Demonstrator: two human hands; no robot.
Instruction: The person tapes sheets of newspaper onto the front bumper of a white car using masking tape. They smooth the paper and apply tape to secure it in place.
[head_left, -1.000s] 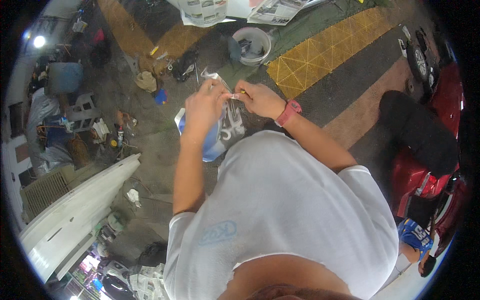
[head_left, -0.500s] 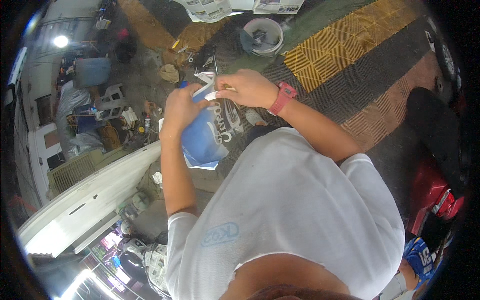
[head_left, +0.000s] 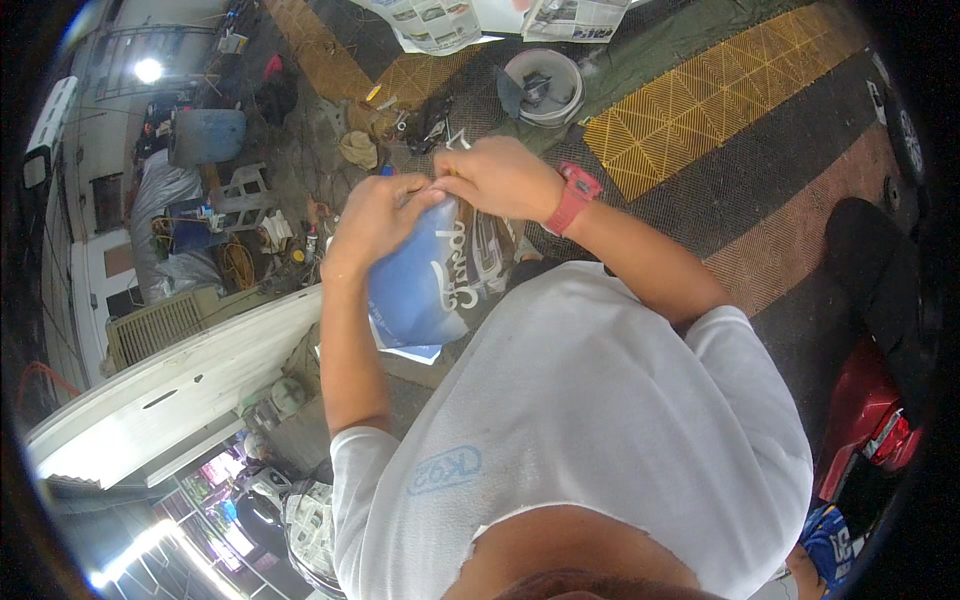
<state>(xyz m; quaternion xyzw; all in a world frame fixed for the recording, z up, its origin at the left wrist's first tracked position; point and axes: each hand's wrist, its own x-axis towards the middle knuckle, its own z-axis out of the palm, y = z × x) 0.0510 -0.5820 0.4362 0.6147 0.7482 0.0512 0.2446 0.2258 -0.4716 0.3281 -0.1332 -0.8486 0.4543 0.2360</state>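
A blue printed paper sheet, with pale lettering and part of a car picture, hangs in front of my chest. My left hand is closed on its upper edge, with the thumb pressed against the fingers. Right beside it, my right hand pinches the same edge, and the two thumbs almost meet. A red watch is on my right wrist. A narrow pale strip sticks up past my right fingers. My fingers hide most of the gripped edge.
Beyond my hands stands a white bucket with dark things in it. Newspapers cover something at the far edge. Yellow floor tiles lie at right. A long white panel is at left, near a stool and clutter.
My two hands have come closer together at the sheet's upper edge. The white flap that stood between them is now mostly hidden by my fingers. The whole view has shifted slightly.
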